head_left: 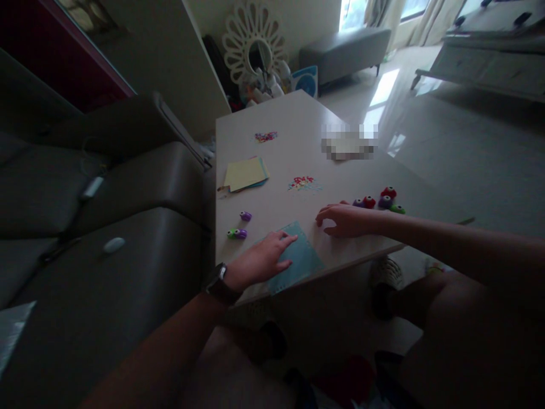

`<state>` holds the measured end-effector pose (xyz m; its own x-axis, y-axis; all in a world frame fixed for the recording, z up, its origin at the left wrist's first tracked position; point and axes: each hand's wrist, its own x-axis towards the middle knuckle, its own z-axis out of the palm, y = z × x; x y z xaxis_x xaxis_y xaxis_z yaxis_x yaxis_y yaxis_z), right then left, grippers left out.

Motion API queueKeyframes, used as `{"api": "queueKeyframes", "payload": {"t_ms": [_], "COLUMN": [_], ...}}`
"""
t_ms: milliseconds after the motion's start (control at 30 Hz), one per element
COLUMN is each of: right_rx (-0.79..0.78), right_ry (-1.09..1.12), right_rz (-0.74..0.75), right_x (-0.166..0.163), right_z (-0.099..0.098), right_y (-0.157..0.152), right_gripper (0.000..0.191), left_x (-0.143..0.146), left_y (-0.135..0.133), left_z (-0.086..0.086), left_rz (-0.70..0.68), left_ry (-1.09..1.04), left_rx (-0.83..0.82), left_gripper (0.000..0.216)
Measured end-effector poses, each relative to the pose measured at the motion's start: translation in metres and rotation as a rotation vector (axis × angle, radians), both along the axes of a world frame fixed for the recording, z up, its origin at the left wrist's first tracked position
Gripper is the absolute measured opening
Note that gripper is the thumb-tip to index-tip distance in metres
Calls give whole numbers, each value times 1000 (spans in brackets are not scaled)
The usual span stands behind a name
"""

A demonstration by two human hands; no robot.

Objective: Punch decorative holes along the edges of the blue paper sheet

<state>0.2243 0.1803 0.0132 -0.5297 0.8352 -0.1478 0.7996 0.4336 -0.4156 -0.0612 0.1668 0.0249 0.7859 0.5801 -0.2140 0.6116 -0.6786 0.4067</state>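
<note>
A light blue sheet of paper [303, 257] lies at the near edge of the table, with small notches or holes along its edges. My left hand [269, 255] rests on its left part, fingers spread. To the right of the sheet, my right hand [340, 220] is low over the table, its fingers loosely curved and apart with nothing visible in them. Just beyond it stand several small red, purple and green gadgets [386, 201] with round white tops, like craft paper punches. More such punches [237, 233], green and purple, lie left of my left hand.
A pile of tiny red, white and blue paper bits [304, 182] lies mid-table, another multicoloured pile [265, 137] farther back. Yellow and blue paper sheets [246, 174] are stacked at the left. A blurred pale item [347, 146] lies back right. A grey sofa [162, 238] stands left.
</note>
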Motion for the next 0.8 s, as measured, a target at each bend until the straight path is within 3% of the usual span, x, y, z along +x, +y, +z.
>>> {"api": "queueKeyframes", "payload": {"t_ms": [167,367,467,567,800], "right_rx": [4,1,2,15,22], "right_ry": [1,-45,-54,-47,-40], "right_rz": [23,53,53,62,76], "right_x": [0,1,1,2,4], "right_z": [-2,-1,2,3,2], "right_y": [1,3,3,2,3], "right_gripper": [21,19,19,18,18], "left_x": [-25,-78,-103,-119,-129], "left_y": [41,84,92,95,94], "left_z": [5,6,0,-9,-25], "left_rz": [152,566,701,738,656], "left_ry": [-74,-60,-24,-28,-73], "left_rx": [47,100,28,-70,-167], "left_gripper": [43,47,47,44,43]}}
